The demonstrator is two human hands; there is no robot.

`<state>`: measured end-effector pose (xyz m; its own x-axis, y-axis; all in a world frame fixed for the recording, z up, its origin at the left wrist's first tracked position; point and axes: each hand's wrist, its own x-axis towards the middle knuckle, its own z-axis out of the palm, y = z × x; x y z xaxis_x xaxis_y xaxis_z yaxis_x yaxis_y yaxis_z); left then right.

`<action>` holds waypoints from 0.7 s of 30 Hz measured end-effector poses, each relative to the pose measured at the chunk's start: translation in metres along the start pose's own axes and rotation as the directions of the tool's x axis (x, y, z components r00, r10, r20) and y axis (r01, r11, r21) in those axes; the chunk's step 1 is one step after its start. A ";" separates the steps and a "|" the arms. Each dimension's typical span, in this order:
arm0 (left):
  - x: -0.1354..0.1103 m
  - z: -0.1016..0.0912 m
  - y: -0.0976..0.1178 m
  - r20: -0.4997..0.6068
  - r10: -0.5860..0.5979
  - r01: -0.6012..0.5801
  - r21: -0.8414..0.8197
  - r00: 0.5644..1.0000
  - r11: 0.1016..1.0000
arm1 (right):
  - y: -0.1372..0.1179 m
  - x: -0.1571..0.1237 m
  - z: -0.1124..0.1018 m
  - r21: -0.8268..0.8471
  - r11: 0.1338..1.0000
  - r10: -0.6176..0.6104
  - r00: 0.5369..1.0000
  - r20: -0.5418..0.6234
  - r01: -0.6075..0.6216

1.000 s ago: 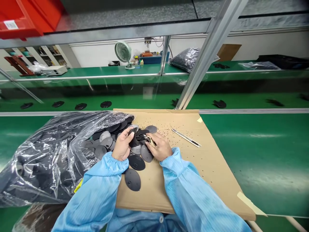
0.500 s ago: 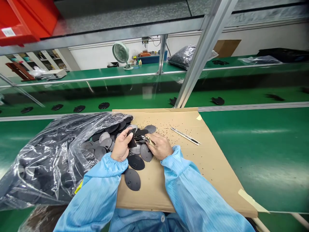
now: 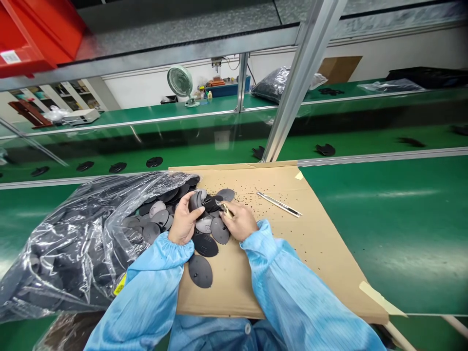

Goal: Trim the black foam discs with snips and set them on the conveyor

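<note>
left hand: our left hand pinches a dark oval plastic piece between thumb and fingers, above the heap.
right hand: our right hand curls closed on a small brass-coloured tool, just beside that piece.
bag: a clear plastic bag on the left, full of more dark oval pieces, opens onto a cardboard sheet, where they spill out.
sheet: black crumbs and a craft knife lie right of our hands.

A sheet of cardboard lies on the desk, with a plastic bag overlapping its left side, oval pieces spread on the cardboard between the bag and a knife, and a second desk behind, carrying a fan.
</note>
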<state>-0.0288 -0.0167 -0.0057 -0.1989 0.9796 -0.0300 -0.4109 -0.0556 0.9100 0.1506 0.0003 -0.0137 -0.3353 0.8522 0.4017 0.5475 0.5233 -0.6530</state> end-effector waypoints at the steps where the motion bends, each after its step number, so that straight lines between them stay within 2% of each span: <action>1: 0.000 0.000 0.000 0.006 0.005 -0.005 -0.010 1.000 1.000 | 0.000 0.000 0.000 0.032 0.999 0.028 0.999 -0.036 -0.027; 5: 0.001 -0.001 0.002 0.032 -0.030 0.032 -0.061 0.999 0.998 | 0.003 0.001 -0.001 0.111 0.990 0.098 0.983 -0.157 -0.081; 8: 0.003 -0.003 0.003 0.030 -0.040 0.044 -0.122 0.999 0.992 | 0.005 0.001 -0.001 0.123 0.990 0.096 0.976 -0.197 -0.073; 15: 0.003 -0.006 0.006 0.064 -0.112 0.121 -0.156 0.992 0.980 | -0.003 -0.001 0.000 0.069 0.997 0.050 0.991 -0.125 -0.042; 19: 0.003 -0.008 0.006 0.062 -0.112 0.120 -0.161 0.992 0.980 | -0.006 -0.004 0.002 0.048 0.999 -0.008 0.995 -0.095 0.012; 21: 0.003 -0.008 0.007 0.052 -0.151 0.158 -0.184 0.987 0.970 | -0.008 -0.005 0.003 0.033 0.999 -0.035 0.997 -0.075 0.037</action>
<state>-0.0398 -0.0160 -0.0029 -0.0880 0.9855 -0.1453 -0.5940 0.0652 0.8018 0.1452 -0.0083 -0.0123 -0.2956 0.8311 0.4711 0.5095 0.5543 -0.6581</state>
